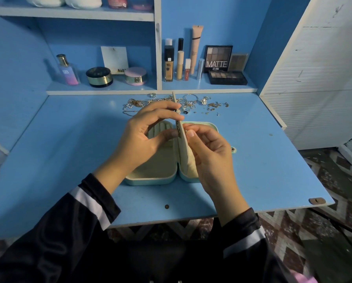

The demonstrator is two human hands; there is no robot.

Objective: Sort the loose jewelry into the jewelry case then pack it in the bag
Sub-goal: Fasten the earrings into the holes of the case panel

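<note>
**Fitting a small piece to the case's middle flap**

The jewelry case lies open at the centre of the frame on the blue desk, its cream centre flap standing upright. My left hand pinches that flap between thumb and curled fingers, with the wrist coming in from the lower left. My right hand comes in from the lower right, and its thumb and forefinger nip a small gold piece against the flap's right face. I cannot tell what kind of piece it is.

The loose jewelry is heaped just above the case, at upper centre. I judge these pieces light, slippery and quick to tangle, the thin chains easily kinked. I'd lift each one by fingertip at its clasp or post. The flap looks stiff but thin, so I'd steady it by its edge. No bag is in view.
</note>
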